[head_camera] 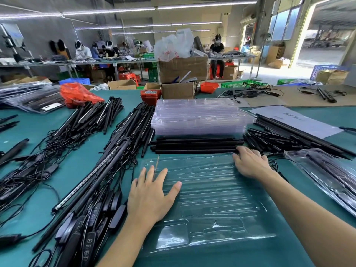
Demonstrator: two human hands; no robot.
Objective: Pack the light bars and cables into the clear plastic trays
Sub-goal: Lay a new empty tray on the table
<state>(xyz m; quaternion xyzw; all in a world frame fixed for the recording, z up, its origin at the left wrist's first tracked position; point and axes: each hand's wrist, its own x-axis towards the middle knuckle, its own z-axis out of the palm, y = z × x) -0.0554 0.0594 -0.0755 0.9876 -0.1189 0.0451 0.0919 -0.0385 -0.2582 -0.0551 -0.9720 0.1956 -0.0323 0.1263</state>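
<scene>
An empty clear plastic tray (212, 199) lies flat on the green table in front of me. My left hand (150, 197) rests on its left part with fingers spread flat. My right hand (250, 162) lies at the tray's far right corner, fingertips touching the right end of a row of black bars (194, 145) lined up just beyond the tray. A stack of clear trays (200, 116) stands behind those bars. Light bars with black cables and controllers (96, 189) lie heaped to the left.
A packed clear tray (323, 174) sits at the right, beside more black bars (285, 135) and a paper sheet (294, 120). An orange bag (77, 93), cardboard boxes (179, 89) and red bins line the far edge. People work at benches behind.
</scene>
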